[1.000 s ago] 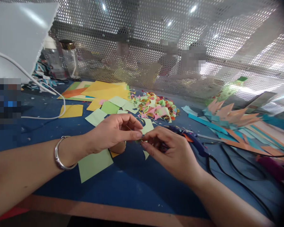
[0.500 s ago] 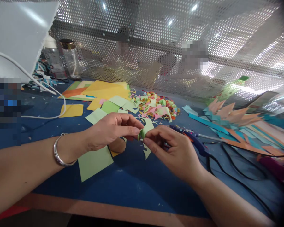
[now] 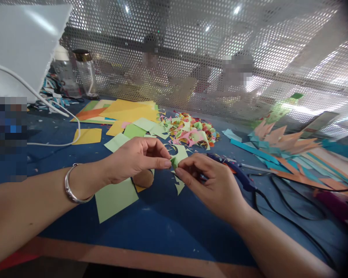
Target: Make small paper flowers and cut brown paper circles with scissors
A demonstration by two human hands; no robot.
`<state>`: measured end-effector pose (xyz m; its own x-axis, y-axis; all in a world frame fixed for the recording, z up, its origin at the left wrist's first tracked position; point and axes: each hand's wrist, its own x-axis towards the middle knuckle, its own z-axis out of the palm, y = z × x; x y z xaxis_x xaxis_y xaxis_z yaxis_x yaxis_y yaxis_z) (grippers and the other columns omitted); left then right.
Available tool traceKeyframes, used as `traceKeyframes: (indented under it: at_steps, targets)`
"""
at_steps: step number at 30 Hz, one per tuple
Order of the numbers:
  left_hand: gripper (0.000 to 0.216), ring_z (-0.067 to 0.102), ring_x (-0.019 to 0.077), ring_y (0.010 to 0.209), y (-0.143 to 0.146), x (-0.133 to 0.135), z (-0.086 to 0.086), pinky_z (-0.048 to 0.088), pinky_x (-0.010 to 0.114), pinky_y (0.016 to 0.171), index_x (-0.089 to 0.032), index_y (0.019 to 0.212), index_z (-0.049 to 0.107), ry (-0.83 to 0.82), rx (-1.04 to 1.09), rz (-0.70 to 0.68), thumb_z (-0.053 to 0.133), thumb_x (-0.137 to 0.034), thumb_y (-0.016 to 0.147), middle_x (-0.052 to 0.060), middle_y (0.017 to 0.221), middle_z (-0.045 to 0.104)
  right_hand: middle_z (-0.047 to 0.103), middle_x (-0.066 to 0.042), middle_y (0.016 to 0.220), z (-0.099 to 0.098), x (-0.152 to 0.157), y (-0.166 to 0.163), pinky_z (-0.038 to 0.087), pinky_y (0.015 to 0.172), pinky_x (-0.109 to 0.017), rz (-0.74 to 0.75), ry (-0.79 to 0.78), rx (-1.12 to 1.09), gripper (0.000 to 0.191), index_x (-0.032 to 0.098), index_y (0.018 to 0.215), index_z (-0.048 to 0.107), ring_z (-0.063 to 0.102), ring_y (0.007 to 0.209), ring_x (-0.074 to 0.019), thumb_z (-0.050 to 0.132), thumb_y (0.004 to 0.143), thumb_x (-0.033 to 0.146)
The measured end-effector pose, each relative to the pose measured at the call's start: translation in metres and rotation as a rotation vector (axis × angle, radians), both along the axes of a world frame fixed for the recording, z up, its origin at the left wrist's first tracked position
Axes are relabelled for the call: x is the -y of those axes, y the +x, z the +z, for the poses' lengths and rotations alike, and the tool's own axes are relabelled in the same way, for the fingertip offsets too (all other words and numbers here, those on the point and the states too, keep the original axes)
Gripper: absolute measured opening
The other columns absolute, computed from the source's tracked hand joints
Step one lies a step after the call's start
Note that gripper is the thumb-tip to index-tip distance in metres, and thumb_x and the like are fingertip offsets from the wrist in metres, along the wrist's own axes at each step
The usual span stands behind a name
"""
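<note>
A small folded green paper piece (image 3: 174, 161) is held a little above the blue table (image 3: 162, 224) between both my hands. My left hand (image 3: 135, 159), with a silver bracelet (image 3: 70, 190) on its wrist, pinches the piece from the left with thumb and forefinger. My right hand (image 3: 211, 185) pinches it from the right, fingers curled. Under my left hand lie a light green paper square (image 3: 114, 199) and a yellow scrap. Green offcuts (image 3: 179, 186) lie just below the piece.
A pile of coloured paper shapes (image 3: 191, 131) sits behind my hands, with yellow and green sheets (image 3: 127, 112) to its left. A blue-handled tool (image 3: 237, 173) and black cables (image 3: 290, 208) lie at the right by orange and teal cut paper (image 3: 290, 150). Two jars (image 3: 85, 73) stand against the perforated screen.
The green piece, barely visible between my fingertips at first, has been turned and pressed; it now shows as a flatter fold. Both hands have stayed in nearly the same place.
</note>
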<state>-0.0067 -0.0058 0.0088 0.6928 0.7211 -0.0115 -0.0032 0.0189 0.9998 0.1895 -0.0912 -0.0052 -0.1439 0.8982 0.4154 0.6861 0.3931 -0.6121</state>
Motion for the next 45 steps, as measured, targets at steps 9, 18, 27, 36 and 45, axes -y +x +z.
traceKeyframes:
  at_steps: [9, 18, 27, 36, 45]
  targets:
    - [0.018, 0.059, 0.0114, 0.074, 0.0001, -0.0008, 0.0006, 0.044, 0.026, 0.072, -0.014, 0.077, 0.069, 0.018, -0.014, 0.028, 0.08, -0.028, 0.074, 0.002, 0.077, 0.068, 0.056, 0.0, 0.071, 0.001, -0.0005, 0.0001, 0.039, 0.054, -0.024, -0.009, -0.001, 0.017, 0.013, 0.021, 0.08, 0.062, 0.051, 0.063, -0.0129, 0.061, 0.091, 0.027]
    - [0.017, 0.062, 0.0144, 0.076, -0.0024, -0.0023, -0.0044, 0.048, 0.027, 0.071, -0.015, 0.076, 0.063, 0.358, -0.118, 0.055, 0.07, -0.03, 0.081, 0.004, 0.08, 0.068, 0.059, 0.0, 0.072, -0.0001, -0.0002, -0.0011, 0.041, 0.056, -0.024, -0.01, -0.011, 0.034, 0.012, 0.021, 0.082, 0.063, 0.053, 0.064, -0.013, 0.061, 0.092, 0.028]
    - [0.007, 0.062, 0.0128, 0.075, -0.0026, 0.0032, -0.0025, 0.05, 0.025, 0.071, -0.018, 0.082, 0.057, 0.491, -0.108, 0.084, 0.064, -0.016, 0.079, 0.002, 0.084, 0.067, 0.062, -0.001, 0.073, 0.0012, 0.0004, -0.001, 0.044, 0.057, -0.025, 0.002, 0.001, 0.025, 0.014, 0.021, 0.083, 0.065, 0.056, 0.065, -0.014, 0.061, 0.092, 0.031]
    - [0.014, 0.06, 0.0125, 0.08, -0.0007, -0.0005, -0.0057, 0.049, 0.026, 0.075, -0.016, 0.086, 0.058, 0.343, -0.015, 0.028, 0.066, -0.012, 0.075, 0.002, 0.088, 0.063, 0.062, -0.001, 0.073, 0.0008, 0.0009, -0.0004, 0.043, 0.058, -0.025, 0.011, 0.001, 0.011, 0.013, 0.021, 0.084, 0.066, 0.056, 0.065, -0.0134, 0.062, 0.093, 0.029]
    - [0.019, 0.062, 0.0124, 0.081, -0.0028, 0.0021, -0.0061, 0.049, 0.023, 0.065, -0.018, 0.09, 0.06, 0.44, -0.11, 0.019, 0.063, -0.008, 0.074, 0.002, 0.091, 0.067, 0.062, -0.001, 0.075, 0.0004, 0.0014, -0.001, 0.043, 0.058, -0.025, 0.013, -0.018, -0.004, 0.013, 0.02, 0.085, 0.067, 0.056, 0.066, -0.0126, 0.061, 0.093, 0.029]
